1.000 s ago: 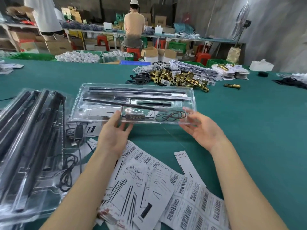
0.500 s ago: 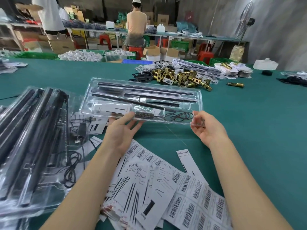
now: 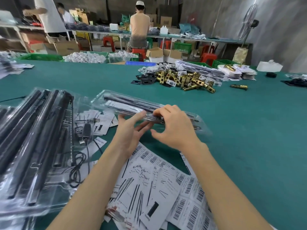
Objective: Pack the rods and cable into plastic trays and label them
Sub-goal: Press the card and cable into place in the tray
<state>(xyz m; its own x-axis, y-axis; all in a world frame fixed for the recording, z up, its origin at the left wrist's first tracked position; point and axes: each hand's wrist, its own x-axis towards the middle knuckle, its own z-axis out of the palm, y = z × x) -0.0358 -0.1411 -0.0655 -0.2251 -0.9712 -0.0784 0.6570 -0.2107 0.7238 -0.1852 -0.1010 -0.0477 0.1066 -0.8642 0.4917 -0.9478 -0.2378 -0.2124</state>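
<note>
A clear plastic tray (image 3: pixel 116 103) with black rods and a paper insert inside lies tilted and turned on the green table (image 3: pixel 249 130). My left hand (image 3: pixel 131 130) supports its near edge from below with straight fingers. My right hand (image 3: pixel 172 127) curls over the tray's middle, fingers on top and thumb underneath. Sheets of barcode labels (image 3: pixel 187 196) and printed cards (image 3: pixel 146 193) lie under my forearms. At the left sits a stack of filled clear trays (image 3: pixel 33 146) with black rods and a coiled black cable (image 3: pixel 78 170).
A pile of brass lock parts (image 3: pixel 186 80) and black plates (image 3: pixel 144 80) lies at the table's far middle, with stacked packets (image 3: pixel 199 68) behind. Loose small cards (image 3: pixel 99 122) sit beside the left stack. People work at a far bench (image 3: pixel 139 25).
The tray has been lifted and turned, its right end swinging toward me. My right hand moved from the tray's right end to its middle, and my left hand slid under the near edge.
</note>
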